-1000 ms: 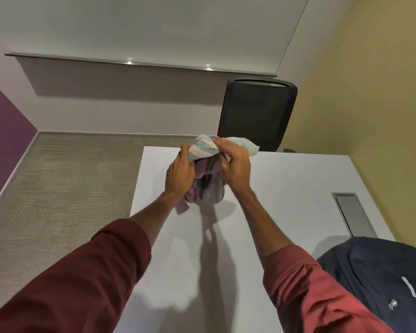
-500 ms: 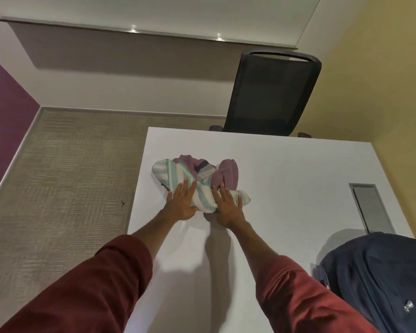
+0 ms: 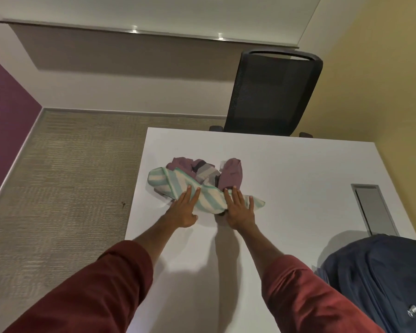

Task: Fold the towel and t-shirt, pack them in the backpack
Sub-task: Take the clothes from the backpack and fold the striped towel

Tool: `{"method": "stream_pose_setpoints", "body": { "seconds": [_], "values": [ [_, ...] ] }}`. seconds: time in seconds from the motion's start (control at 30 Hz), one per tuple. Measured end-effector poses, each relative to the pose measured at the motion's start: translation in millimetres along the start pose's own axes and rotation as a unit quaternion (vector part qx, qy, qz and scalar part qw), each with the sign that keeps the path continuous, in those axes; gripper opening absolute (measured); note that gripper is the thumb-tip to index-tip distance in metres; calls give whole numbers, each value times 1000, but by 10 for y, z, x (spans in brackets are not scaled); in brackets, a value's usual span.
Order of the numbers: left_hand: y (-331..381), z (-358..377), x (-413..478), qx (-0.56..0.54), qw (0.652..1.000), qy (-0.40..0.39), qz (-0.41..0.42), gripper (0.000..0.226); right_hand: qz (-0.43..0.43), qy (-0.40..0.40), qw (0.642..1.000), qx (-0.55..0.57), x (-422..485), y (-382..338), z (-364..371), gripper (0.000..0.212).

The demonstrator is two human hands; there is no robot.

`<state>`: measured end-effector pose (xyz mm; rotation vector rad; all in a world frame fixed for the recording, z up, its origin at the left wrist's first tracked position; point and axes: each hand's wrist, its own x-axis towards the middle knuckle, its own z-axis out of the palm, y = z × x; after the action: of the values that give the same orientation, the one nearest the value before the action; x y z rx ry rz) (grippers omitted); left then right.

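Partly, towel (image 3: 209, 200) hides t-shirt (image 3: 231, 176); left hand (image 3: 184, 212), right hand (image 3: 239, 211) press flat; backpack (image 3: 382, 280) cropped.

A single head-worn wide view looks forward and steeply down over the flat white table (image 3: 298, 176), facing the black mesh chair (image 3: 271, 92) beyond

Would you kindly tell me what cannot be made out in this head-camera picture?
Head view: the backpack is cut off by the right and bottom edges; whether it is open cannot be told.
Head view: the t-shirt lies crumpled, partly under the towel; its full shape is hidden.
Head view: the left hand and right hand cover parts of the towel.
Head view: the chair has its seat hidden behind the table.
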<state>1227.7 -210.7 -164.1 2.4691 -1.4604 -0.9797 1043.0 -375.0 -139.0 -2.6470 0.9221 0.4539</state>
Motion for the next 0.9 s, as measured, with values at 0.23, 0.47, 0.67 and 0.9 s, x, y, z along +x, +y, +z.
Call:
{"method": "stream_pose_setpoints", "body": {
  "seconds": [0.23, 0.47, 0.67, 0.9],
  "values": [
    [-13, -22, 242, -7, 999, 22, 24, 102, -55, 40, 991, 118, 57, -215, -314, 104],
    [-29, -12, 114, -22, 998, 51, 39, 96, -1, 113, 969, 219, 199, -487, -350, 52],
    [19, -84, -95, -34, 992, 113, 43, 90, 22, 110, 966, 231, 103, -535, -407, 23],
    [295, -168, -398, -22, 988, 139, 63, 74, 6, 97, 962, 257, -214, -613, -369, 21]
  ]
}}
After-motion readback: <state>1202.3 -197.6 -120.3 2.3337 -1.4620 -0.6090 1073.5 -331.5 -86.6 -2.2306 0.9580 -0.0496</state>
